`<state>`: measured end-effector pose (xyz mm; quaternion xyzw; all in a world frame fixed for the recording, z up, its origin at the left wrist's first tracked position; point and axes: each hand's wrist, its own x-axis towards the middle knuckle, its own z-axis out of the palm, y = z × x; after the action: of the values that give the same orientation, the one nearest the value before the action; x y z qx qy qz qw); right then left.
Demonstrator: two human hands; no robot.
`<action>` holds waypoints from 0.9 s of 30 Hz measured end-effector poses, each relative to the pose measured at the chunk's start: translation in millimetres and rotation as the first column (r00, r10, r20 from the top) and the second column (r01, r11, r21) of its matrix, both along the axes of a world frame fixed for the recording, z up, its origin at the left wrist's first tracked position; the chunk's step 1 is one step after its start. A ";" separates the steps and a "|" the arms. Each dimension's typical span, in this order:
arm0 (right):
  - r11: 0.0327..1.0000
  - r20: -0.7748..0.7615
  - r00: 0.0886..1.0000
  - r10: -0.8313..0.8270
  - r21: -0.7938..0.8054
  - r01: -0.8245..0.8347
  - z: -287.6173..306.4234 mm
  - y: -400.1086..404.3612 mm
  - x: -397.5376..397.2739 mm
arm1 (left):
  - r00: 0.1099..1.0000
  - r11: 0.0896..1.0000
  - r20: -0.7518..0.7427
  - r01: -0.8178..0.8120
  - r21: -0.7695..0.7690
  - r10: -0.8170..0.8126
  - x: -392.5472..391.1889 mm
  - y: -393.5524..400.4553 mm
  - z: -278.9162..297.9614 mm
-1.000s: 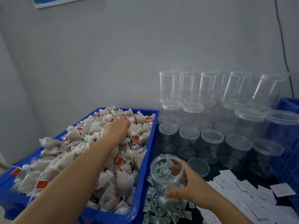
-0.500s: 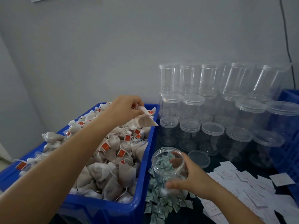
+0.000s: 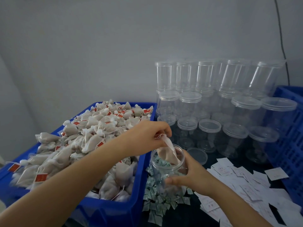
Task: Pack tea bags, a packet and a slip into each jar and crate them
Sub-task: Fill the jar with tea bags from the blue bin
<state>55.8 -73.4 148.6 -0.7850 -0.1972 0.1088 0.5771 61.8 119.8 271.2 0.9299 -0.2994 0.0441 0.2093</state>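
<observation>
While stacked lidded jars point(image 3: 211, 102) crowd behind, loose lid point(image 3: 196, 155) lies beside open jar point(image 3: 167, 167).

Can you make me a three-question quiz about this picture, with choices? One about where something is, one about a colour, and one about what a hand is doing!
1. Where is the tea bag in the left hand?
A. Going into the open jar
B. Under the paper slips
C. On a lid

2. What colour is the bin of tea bags?
A. Red
B. Blue
C. Green

3. What is the right hand doing?
A. Waving
B. Pointing
C. Holding the jar

Answers: 1 A, the bag hangs in the jar's mouth. 2 B, its walls are blue. 3 C, fingers wrap the jar's side.
</observation>
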 end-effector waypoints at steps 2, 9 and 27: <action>1.000 0.002 1.000 0.003 0.017 -0.003 0.4 -0.9 -0.4 | 1.000 1.000 -0.023 0.004 0.015 -0.003 -0.6 -4.4 -6.3; 0.999 -0.005 1.000 0.015 0.041 -0.015 0.2 -1.9 -0.8 | 0.996 0.985 0.077 0.028 0.172 -0.041 -3.7 -16.6 -27.8; 0.999 0.057 0.998 0.029 -0.022 -0.028 1.5 -2.7 -2.8 | 0.992 0.913 -0.095 0.111 0.393 -0.080 -1.6 -32.7 -32.9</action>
<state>53.1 -76.1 150.1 -0.7909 -0.2235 0.0966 0.5615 60.2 87.1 238.3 0.9383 -0.3387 -0.0636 0.0296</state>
